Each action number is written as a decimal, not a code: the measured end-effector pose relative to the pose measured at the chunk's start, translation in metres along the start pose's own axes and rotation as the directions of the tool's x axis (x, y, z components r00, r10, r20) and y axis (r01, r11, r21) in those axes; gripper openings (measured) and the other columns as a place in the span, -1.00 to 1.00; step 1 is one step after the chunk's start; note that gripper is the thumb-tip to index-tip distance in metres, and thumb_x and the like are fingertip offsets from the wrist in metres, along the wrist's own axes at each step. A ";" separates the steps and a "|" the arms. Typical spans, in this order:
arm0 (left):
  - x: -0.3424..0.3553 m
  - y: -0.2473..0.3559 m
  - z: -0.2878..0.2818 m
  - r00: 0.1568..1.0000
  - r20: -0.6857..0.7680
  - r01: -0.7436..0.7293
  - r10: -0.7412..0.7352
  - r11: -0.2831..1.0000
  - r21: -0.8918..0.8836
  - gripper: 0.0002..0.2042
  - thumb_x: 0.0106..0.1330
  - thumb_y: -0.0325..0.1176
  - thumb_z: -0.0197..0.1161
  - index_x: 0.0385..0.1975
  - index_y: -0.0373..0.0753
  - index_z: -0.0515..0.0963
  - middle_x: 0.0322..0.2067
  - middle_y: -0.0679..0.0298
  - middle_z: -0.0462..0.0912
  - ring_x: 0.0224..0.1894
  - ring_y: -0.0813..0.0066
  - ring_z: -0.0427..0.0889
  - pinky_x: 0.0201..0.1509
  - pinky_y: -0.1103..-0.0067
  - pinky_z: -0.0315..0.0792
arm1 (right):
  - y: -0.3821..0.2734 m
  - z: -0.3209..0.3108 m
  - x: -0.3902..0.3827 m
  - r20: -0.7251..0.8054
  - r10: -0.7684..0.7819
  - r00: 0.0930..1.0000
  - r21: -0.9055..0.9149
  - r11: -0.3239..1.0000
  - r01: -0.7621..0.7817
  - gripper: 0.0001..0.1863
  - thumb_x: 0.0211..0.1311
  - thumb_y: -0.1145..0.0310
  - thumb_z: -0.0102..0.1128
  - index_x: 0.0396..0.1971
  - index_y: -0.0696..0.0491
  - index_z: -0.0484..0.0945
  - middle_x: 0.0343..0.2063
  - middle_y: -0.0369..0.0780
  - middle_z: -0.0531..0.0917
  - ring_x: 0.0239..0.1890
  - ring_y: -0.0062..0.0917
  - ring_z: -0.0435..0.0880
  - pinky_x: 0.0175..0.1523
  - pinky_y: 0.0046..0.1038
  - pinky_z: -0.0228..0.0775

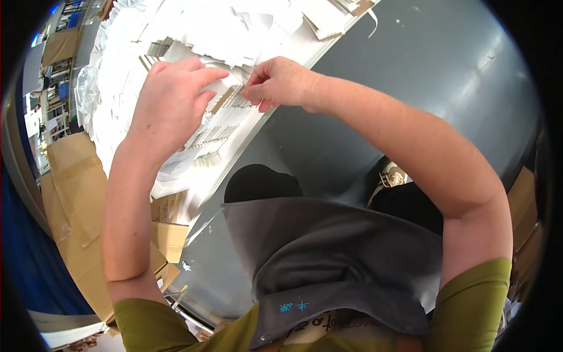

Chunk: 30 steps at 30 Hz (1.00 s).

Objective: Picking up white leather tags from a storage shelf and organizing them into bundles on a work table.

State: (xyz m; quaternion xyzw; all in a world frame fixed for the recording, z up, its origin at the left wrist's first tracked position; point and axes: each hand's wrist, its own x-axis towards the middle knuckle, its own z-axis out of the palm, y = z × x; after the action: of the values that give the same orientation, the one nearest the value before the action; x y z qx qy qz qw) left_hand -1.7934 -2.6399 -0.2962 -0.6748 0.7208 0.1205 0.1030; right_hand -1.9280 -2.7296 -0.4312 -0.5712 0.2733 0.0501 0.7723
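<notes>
Over the white table [243,138], my left hand [170,102] hovers with its index finger and thumb apart and nothing visible between them. Facing it, my right hand [280,84] has thumb and fingers pinched together near the table's edge; what they hold, if anything, is too small to make out. Below and between the hands lie rows of small white flat pieces [214,135] with greyish edges, packed side by side. A narrow brown strip [222,100] shows among them. Loose white sheets [234,29], washed out by glare, are heaped beyond my fingers.
Cardboard boxes [73,182] stand at the left, with a smaller open carton [170,237] by the table's near end. Clear plastic wrap [88,88] hangs along the far left side. Grey floor [352,129] stretches to the right, and my dark apron [334,252] covers my lap.
</notes>
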 end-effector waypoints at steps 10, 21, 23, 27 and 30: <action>0.013 0.009 0.007 0.996 0.090 0.019 -0.028 0.994 0.108 -0.73 0.10 -0.51 0.27 -0.17 -0.14 0.61 -0.31 0.26 0.47 -0.21 0.27 0.50 -0.10 0.44 0.39 | 0.036 0.001 0.010 0.069 0.150 0.986 -0.219 0.967 -0.132 -0.81 0.09 0.31 0.20 -0.33 0.08 0.57 -0.44 -0.25 0.63 -0.43 -0.59 0.62 -0.24 -0.46 0.47; 0.017 0.011 0.004 0.975 0.160 0.153 -0.154 0.988 0.017 -0.70 0.10 -0.49 0.31 -0.11 -0.16 0.62 -0.26 0.25 0.48 -0.19 0.32 0.51 -0.06 0.51 0.38 | 0.064 -0.016 0.016 -0.067 0.026 0.997 -0.629 0.775 -0.062 -0.81 -0.09 0.40 0.09 -0.50 0.10 0.66 -0.49 -0.06 0.67 -0.37 -0.21 0.67 -0.22 -0.29 0.50; 0.018 0.011 0.002 0.974 0.183 0.135 -0.137 0.991 0.023 -0.70 0.10 -0.49 0.31 -0.12 -0.17 0.62 -0.27 0.25 0.47 -0.20 0.32 0.51 -0.08 0.50 0.38 | 0.063 -0.016 0.017 -0.056 0.028 0.998 -0.649 0.759 -0.058 -0.81 -0.08 0.40 0.09 -0.50 0.12 0.66 -0.48 -0.05 0.67 -0.36 -0.19 0.67 -0.21 -0.28 0.50; 0.024 0.013 -0.002 0.971 0.229 0.071 -0.073 0.997 0.017 -0.72 0.09 -0.45 0.34 -0.15 -0.20 0.58 -0.27 0.26 0.45 -0.24 0.32 0.50 -0.12 0.50 0.39 | 0.063 -0.017 0.017 -0.007 0.013 1.000 -0.673 0.739 -0.014 -0.78 -0.07 0.40 0.08 -0.49 0.19 0.65 -0.45 -0.01 0.67 -0.35 -0.15 0.66 -0.19 -0.25 0.49; 0.026 0.022 0.000 0.981 0.185 0.039 -0.064 0.990 0.134 -0.74 0.08 -0.41 0.36 -0.22 -0.21 0.54 -0.27 0.26 0.44 -0.28 0.29 0.50 -0.15 0.49 0.40 | 0.060 -0.018 0.019 -0.023 0.004 1.000 -0.683 0.730 -0.019 -0.78 -0.08 0.41 0.07 -0.50 0.20 0.65 -0.46 0.01 0.67 -0.35 -0.15 0.67 -0.20 -0.25 0.50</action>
State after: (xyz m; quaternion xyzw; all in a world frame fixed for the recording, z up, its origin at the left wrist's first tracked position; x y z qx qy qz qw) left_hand -1.8174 -2.6633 -0.3038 -0.6706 0.6963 0.1341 0.2176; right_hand -1.9418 -2.7301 -0.4957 -0.8136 0.2473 0.1461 0.5055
